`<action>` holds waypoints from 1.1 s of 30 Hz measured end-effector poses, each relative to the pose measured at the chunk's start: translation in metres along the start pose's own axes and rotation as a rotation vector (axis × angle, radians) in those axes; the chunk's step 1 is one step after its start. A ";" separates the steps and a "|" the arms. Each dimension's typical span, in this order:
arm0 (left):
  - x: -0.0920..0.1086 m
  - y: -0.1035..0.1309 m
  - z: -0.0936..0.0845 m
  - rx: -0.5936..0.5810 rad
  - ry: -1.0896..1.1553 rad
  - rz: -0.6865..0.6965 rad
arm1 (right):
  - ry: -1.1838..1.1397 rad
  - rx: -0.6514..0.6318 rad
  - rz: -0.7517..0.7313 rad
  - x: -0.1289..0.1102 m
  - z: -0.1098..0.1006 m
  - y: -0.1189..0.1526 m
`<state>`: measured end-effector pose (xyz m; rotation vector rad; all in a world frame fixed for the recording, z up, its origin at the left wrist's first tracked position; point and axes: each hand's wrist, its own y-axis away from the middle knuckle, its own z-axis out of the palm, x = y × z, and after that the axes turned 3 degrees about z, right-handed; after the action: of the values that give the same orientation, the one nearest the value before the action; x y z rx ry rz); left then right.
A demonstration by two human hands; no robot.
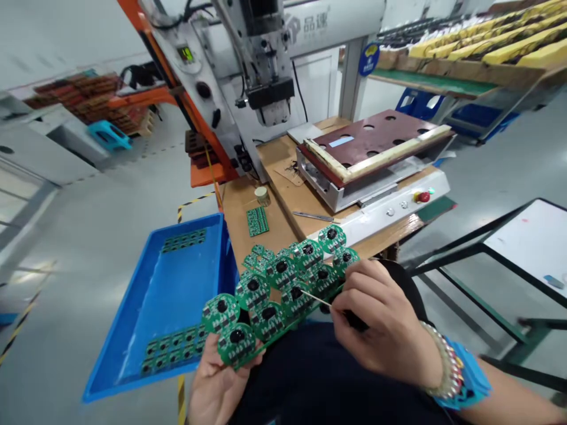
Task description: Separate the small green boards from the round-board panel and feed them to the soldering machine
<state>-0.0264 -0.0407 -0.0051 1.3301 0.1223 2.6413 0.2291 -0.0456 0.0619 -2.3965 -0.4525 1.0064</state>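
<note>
A green panel of round circuit boards, each with a black dot in its middle, is tilted above my lap. My left hand grips its near left corner from below, fingers closed on the edge. In my right hand a thin pale stick is pinched between thumb and fingers. Its tip is at the black dot of one round board in the near row; I cannot tell whether it touches. More green boards show just behind the panel on the bench.
To the left stands a blue tray with several board panels inside. The wooden bench carries a small green panel, a round pale container and metal tweezers. Behind is a machine with a brown fixture plate.
</note>
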 end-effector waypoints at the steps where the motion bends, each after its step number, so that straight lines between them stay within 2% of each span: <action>1: 0.001 0.000 0.001 -0.015 -0.006 0.007 | -0.002 -0.005 -0.003 0.000 0.001 0.000; 15: 0.003 -0.002 0.003 -0.087 -0.013 0.015 | -0.009 -0.062 -0.027 -0.001 0.002 0.002; 30: 0.002 0.000 0.000 -0.066 -0.031 -0.006 | 0.011 -0.037 0.000 0.001 -0.003 0.000; 33: 0.002 0.001 -0.003 -0.032 -0.033 -0.016 | 0.013 -0.016 0.002 0.002 -0.002 0.000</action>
<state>-0.0300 -0.0410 -0.0058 1.3553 0.0855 2.5957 0.2317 -0.0454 0.0620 -2.4167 -0.4548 0.9914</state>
